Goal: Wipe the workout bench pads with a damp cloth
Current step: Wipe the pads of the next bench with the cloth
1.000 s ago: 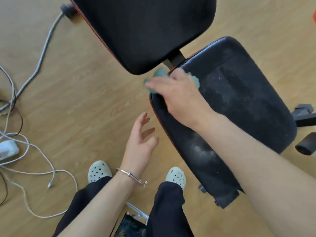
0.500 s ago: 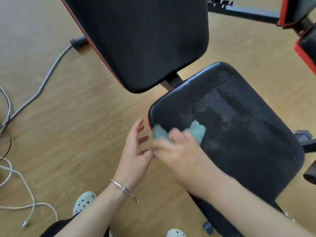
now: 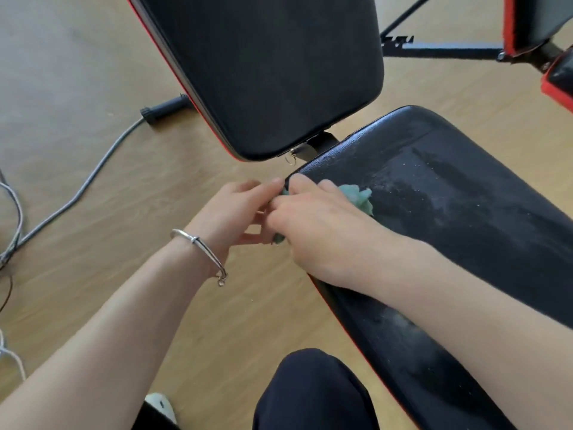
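Observation:
The black seat pad (image 3: 465, 212) with red trim fills the right side, streaked with damp marks and pale specks. Above it tilts the black back pad (image 3: 263, 72). My right hand (image 3: 319, 221) lies on the seat pad's near left corner and grips a bunched teal cloth (image 3: 356, 197), which sticks out beyond the knuckles. My left hand (image 3: 232, 212), wearing a silver bangle, is held against the pad's left edge with fingers extended toward the cloth; whether they touch it is hidden by the right hand.
Grey and white cables (image 3: 77, 187) trail over the wooden floor at left, near a black bench foot (image 3: 164, 108). A dark frame bar (image 3: 440, 52) and another red-edged pad (image 3: 558, 79) sit at top right. My dark-trousered knee (image 3: 310, 392) is at the bottom.
My right hand has dragged the cloth across the seat pad to its left edge. My left hand rose from hanging free to meet it there. The view shifted closer.

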